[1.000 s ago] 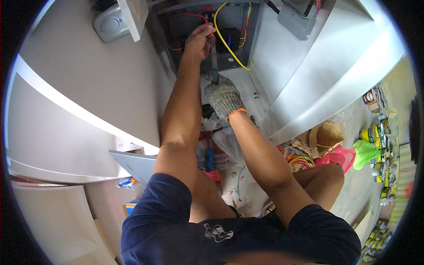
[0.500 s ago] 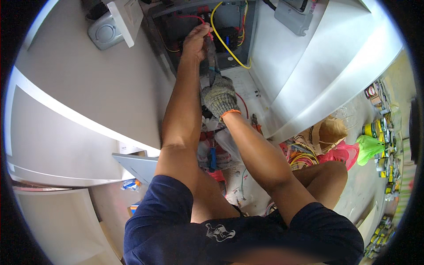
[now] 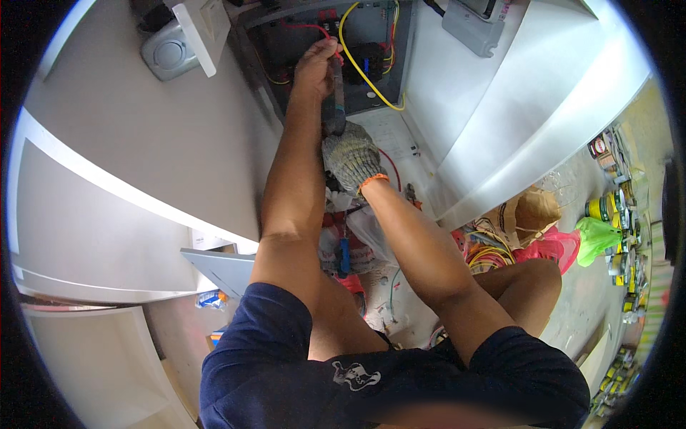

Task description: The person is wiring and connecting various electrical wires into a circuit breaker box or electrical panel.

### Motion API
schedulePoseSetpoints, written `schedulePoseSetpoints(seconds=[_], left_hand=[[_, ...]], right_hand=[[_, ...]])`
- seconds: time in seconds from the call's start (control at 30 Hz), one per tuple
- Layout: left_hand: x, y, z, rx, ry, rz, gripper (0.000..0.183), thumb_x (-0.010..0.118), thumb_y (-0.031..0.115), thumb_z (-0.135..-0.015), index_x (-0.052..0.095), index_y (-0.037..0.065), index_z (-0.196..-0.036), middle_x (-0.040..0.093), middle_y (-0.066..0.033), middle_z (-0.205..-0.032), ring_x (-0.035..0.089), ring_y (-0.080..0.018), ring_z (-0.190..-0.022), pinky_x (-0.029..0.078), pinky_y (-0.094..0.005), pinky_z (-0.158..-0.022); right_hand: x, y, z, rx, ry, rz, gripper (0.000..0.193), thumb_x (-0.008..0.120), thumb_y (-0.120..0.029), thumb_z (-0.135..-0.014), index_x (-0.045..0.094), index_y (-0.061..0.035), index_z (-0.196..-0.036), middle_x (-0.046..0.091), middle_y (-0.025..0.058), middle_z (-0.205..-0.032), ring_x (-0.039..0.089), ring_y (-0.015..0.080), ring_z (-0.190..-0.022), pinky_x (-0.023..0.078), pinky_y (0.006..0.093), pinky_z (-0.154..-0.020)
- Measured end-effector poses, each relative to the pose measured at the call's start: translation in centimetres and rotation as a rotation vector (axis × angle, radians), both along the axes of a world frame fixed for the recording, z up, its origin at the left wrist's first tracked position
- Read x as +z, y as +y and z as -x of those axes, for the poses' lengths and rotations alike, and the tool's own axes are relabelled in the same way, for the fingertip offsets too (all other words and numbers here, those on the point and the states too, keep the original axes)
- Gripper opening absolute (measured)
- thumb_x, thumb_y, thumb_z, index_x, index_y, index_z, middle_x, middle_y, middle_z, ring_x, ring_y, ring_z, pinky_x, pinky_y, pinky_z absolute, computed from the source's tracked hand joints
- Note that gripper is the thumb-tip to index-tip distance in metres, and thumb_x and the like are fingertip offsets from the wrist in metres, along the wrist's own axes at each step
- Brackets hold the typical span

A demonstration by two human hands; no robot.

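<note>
**Bare left hand (image 3: 314, 66) and gloved right hand (image 3: 351, 151) line up at an open grey electrical box (image 3: 284, 44)**

You reach into the box with both arms extended, your left thumb and fingertips pinching a red wire (image 3: 306, 26) near its lower end, seemingly to steady it against the long dark hand tool (image 3: 339, 93). That tool stands between your hands, its lower end wrapped in your right fist; the knitted glove probably adds grip, though its fingers are largely hidden, and you cannot tell whether the tool's tip bites the wire. The red wire runs up and left inside the box, while a yellow wire (image 3: 341, 32) loops down just right of your fingertips, apparently left slack. Beside your right knee, coiled yellow wires (image 3: 491, 255) lie near a brown paper bag (image 3: 537, 214), perhaps for easy reach.
</note>
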State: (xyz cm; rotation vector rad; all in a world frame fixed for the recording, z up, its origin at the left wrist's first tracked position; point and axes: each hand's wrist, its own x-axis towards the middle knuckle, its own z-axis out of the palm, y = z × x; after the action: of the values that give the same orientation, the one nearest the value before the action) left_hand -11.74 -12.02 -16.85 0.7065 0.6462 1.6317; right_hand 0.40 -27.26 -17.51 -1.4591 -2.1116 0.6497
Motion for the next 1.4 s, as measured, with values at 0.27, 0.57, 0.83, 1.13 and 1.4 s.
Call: schedulePoseSetpoints(seconds=[0.27,0.57,0.83,1.13,1.4], left_hand=[[0.4,-0.3,-0.2,0.099,0.064,0.024,0.012,0.069,0.01,-0.088,0.065,0.005,-0.097,0.067,-0.0059,-0.084,0.059,-0.0134,-0.069,0.049,-0.0259,-0.064],[0.8,-0.8,-0.6,0.245,0.191,0.114,0.009,0.066,0.01,-0.089,0.066,0.003,-0.095,0.065,-0.0055,-0.08,0.058,-0.0139,-0.065,0.047,-0.0269,-0.06],[0.2,0.2,0.5,0.151,0.276,0.034,0.007,0.058,0.004,-0.09,0.064,0.004,-0.085,0.059,-0.0033,-0.071,0.052,-0.0123,-0.055,0.042,-0.0259,-0.05],[1.7,-1.0,-2.1,0.197,0.54,0.075,0.021,0.063,0.007,-0.09,0.059,0.0,-0.109,0.063,-0.0066,-0.074,0.058,-0.0142,-0.057,0.046,-0.0267,-0.052],[2.6,-2.8,-3.0,0.147,0.647,0.209,0.019,0.058,0.008,-0.092,0.059,0.003,-0.109,0.065,-0.0052,-0.076,0.061,-0.0136,-0.06,0.046,-0.025,-0.053]], right_hand=[[-2.2,1.7,-4.2,-0.035,-0.123,-0.07,0.029,0.057,-0.028,-0.085,0.066,-0.0033,-0.098,0.064,0.0254,-0.097,0.061,0.042,-0.095,0.049,0.0507,-0.082],[-0.4,3.6,-7.1,-0.222,-0.59,-0.449,0.027,0.054,-0.014,-0.082,0.066,-0.0076,-0.106,0.063,0.0201,-0.108,0.061,0.0351,-0.101,0.051,0.0452,-0.082],[-4.4,3.4,-8.5,0.573,-0.856,-0.262,0.03,0.054,-0.021,-0.085,0.06,-0.0099,-0.113,0.066,0.0161,-0.102,0.064,0.0327,-0.089,0.053,0.0428,-0.074],[-13.0,-10.0,-12.2,0.085,-0.416,0.261,0.033,0.053,-0.022,-0.084,0.063,-0.0108,-0.113,0.065,0.0209,-0.102,0.06,0.041,-0.1,0.045,0.0515,-0.091],[-15.7,-10.7,-12.0,0.205,-0.321,0.328,0.036,0.049,-0.037,-0.089,0.068,-0.0086,-0.101,0.066,0.0212,-0.099,0.061,0.0419,-0.096,0.045,0.0512,-0.088]])
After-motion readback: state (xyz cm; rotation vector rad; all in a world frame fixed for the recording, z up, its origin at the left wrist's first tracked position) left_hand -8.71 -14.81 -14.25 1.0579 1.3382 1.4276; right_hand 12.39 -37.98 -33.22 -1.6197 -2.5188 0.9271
